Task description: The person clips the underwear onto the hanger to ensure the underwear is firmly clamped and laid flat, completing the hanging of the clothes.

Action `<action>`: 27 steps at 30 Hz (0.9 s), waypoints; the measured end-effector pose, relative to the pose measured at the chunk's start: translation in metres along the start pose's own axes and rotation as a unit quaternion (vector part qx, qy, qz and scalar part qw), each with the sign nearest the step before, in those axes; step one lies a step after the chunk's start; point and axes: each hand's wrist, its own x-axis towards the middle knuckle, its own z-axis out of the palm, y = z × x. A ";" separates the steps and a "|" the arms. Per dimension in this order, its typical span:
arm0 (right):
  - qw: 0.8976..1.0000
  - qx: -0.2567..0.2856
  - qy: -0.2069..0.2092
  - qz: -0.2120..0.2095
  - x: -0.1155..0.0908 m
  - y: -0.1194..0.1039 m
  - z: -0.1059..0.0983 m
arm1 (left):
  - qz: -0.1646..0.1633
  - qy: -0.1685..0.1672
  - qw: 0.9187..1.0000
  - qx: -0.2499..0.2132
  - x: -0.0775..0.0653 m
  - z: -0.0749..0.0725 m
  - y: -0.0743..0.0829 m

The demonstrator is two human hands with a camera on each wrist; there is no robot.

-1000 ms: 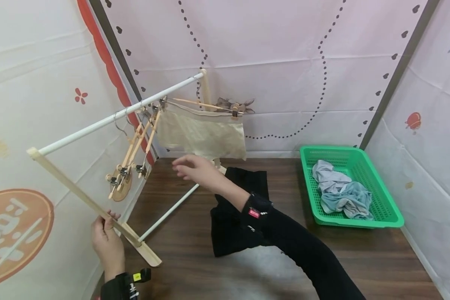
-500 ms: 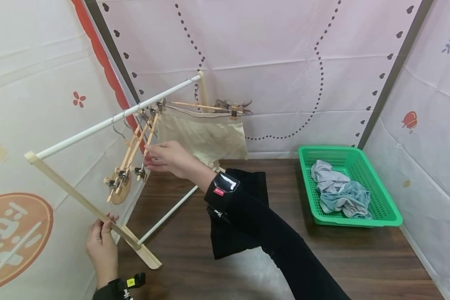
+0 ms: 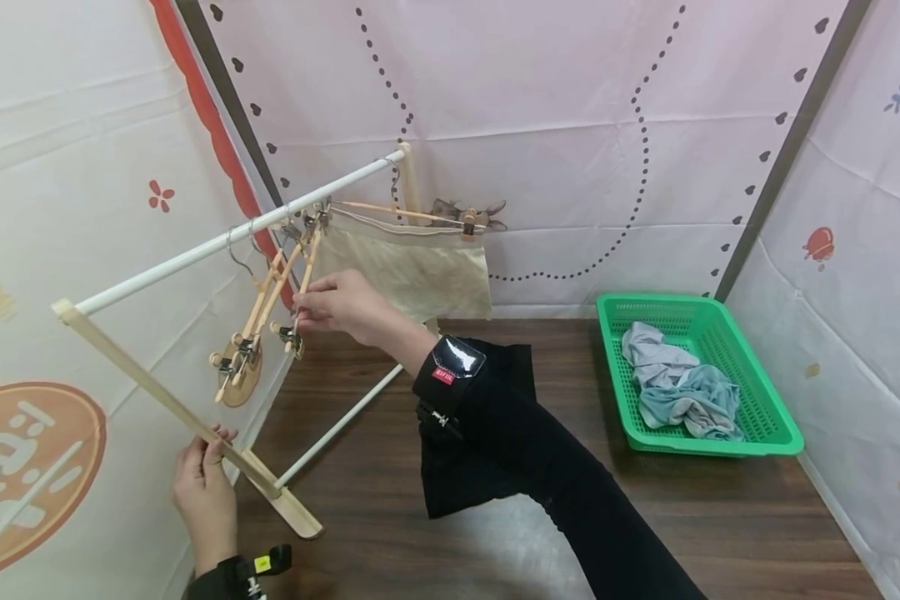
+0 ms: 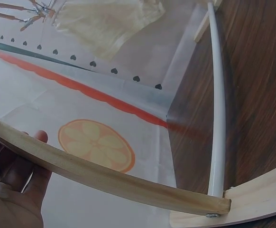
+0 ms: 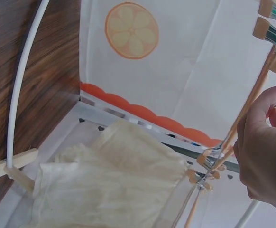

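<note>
My left hand grips the slanted wooden post of a small clothes rack, low down; in the left wrist view the fingers curl behind it. With thumb and fingertips, my right hand pinches the bar of a wooden clip hanger near its front metal clip. Two more clip hangers hang close beside it, on the side nearer me. Behind the right hand, a cream garment with a waistband-like top edge hangs clipped to another hanger. The white rail carries the hangers.
Black cloth lies on the dark wood floor, partly under my right arm. At the right stands a green basket with crumpled grey and blue cloths. Printed white sheets form walls at the left, back and right.
My right hand has moved left from in front of the cream garment and taken hold of the hanger. The hanger's clip end has shifted slightly right. The left hand keeps its grip.
</note>
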 end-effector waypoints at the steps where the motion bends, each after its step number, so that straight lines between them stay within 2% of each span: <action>1: 1.000 -0.006 -0.001 -0.003 -0.001 -0.002 0.000 | 0.000 0.000 1.000 0.002 0.000 0.000 0.000; 11: 0.998 -0.060 0.006 -0.022 -0.009 -0.013 -0.002 | 0.009 0.001 1.000 0.016 0.001 0.000 0.000; 16: 0.994 -0.101 0.021 -0.032 -0.016 -0.010 -0.013 | 0.009 0.001 1.000 0.011 0.001 0.002 0.001; 21: 0.986 -0.160 0.012 -0.037 -0.042 0.014 -0.036 | 0.006 -0.006 1.000 0.006 0.000 0.005 0.002; 27: 0.979 -0.199 0.009 -0.044 -0.083 0.066 -0.080 | 0.002 -0.002 1.000 0.001 0.000 0.003 0.000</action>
